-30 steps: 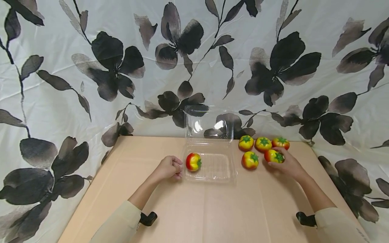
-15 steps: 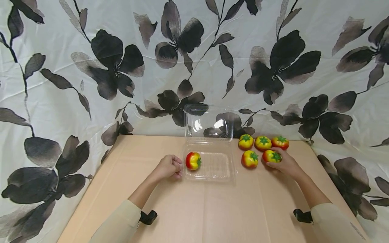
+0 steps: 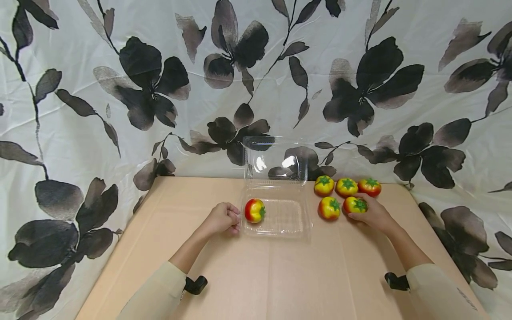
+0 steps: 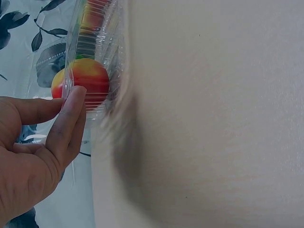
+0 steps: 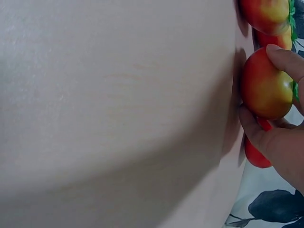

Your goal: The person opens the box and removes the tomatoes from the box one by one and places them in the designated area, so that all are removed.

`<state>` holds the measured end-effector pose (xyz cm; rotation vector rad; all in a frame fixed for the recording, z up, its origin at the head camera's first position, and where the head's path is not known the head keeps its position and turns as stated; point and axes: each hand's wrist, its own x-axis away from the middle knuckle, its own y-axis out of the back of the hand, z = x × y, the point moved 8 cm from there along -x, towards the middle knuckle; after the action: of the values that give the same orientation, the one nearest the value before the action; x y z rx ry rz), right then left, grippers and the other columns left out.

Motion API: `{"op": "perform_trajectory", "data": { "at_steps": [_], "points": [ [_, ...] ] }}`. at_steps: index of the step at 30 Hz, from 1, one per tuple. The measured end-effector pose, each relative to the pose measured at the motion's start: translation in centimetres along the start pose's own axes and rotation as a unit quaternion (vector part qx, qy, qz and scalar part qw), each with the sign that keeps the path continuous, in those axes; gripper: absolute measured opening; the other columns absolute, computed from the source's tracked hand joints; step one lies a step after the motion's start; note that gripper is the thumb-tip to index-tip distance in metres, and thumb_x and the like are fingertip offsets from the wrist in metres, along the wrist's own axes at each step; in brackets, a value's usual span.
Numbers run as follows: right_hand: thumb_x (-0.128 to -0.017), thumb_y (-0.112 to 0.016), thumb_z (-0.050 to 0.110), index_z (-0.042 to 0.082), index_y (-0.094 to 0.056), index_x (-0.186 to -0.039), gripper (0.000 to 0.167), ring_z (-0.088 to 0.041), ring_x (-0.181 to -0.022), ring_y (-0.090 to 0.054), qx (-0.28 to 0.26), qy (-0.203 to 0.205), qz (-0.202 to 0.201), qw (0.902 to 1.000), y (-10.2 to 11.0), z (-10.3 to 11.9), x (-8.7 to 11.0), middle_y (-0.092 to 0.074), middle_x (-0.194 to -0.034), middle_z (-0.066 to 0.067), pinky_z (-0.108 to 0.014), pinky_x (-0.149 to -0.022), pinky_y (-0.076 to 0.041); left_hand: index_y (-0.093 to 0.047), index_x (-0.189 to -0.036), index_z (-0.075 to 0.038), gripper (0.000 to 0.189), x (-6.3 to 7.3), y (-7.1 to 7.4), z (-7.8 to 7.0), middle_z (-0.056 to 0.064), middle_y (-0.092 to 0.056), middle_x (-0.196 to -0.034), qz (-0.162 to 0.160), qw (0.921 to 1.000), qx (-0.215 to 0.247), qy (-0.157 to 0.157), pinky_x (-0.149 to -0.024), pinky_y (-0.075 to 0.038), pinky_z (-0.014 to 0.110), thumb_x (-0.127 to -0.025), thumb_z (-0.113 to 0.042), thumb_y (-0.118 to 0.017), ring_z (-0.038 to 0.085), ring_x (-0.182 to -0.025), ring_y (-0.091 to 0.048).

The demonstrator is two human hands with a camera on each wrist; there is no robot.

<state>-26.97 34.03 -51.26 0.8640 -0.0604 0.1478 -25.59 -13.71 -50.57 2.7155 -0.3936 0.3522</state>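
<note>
A clear plastic clamshell container (image 3: 276, 218) stands on the board with its lid (image 3: 276, 162) raised at the back. My left hand (image 3: 221, 218) pinches its left rim between thumb and fingers, as the left wrist view shows close up (image 4: 47, 133). Inside, at the left end, lies one red-and-yellow tomato (image 3: 254, 210) with a green leafy top. Over on the right, my right hand (image 3: 375, 214) grips another tomato (image 3: 354, 205), thumb and fingers on its sides. In the right wrist view this tomato (image 5: 266, 85) sits low beside the others.
Several more tomatoes are grouped right of the container: one in front (image 3: 329, 209) and a row behind (image 3: 346, 187). The tan board (image 3: 272, 275) ends at a white flowered cloth (image 3: 296, 26) hanging behind it.
My right hand has shifted slightly left with the gripped tomato, which is now closer to its left neighbour. My left hand stays at the container's rim.
</note>
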Motion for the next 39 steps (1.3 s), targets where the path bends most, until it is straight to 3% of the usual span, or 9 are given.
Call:
{"op": "perform_trajectory", "data": {
  "at_steps": [22, 39],
  "points": [
    [-0.089, -0.081, 0.04, -0.001, -0.04, -0.148, 0.083, -0.052, -0.12, -0.051, 0.005, -0.015, -0.008, 0.9998, -0.3, 0.2, -0.4, -0.05, -0.137, -0.034, -0.071, -0.107, -0.045, -0.058, -0.113, 0.01, 0.021, 0.0, 0.0, -0.1, 0.019, -0.07, -0.08, 0.004, 0.9999, 0.01, -0.004, -0.064, -0.067, 0.04, -0.093, 0.007, -0.063, 0.02, -0.06, -0.07],
    [-0.09, -0.079, 0.041, -0.002, -0.028, -0.154, 0.092, -0.055, -0.129, -0.044, -0.012, -0.055, 0.011, 0.9984, -1.2, -0.4, -0.5, -0.041, -0.144, -0.036, -0.072, -0.112, -0.041, -0.059, -0.113, 0.01, 0.021, 0.0, 0.0, 0.0, 0.022, -0.07, -0.083, 0.002, 0.9999, 0.013, 0.002, -0.065, -0.067, 0.042, -0.094, 0.006, -0.064, 0.022, -0.063, -0.071]
  ]
}}
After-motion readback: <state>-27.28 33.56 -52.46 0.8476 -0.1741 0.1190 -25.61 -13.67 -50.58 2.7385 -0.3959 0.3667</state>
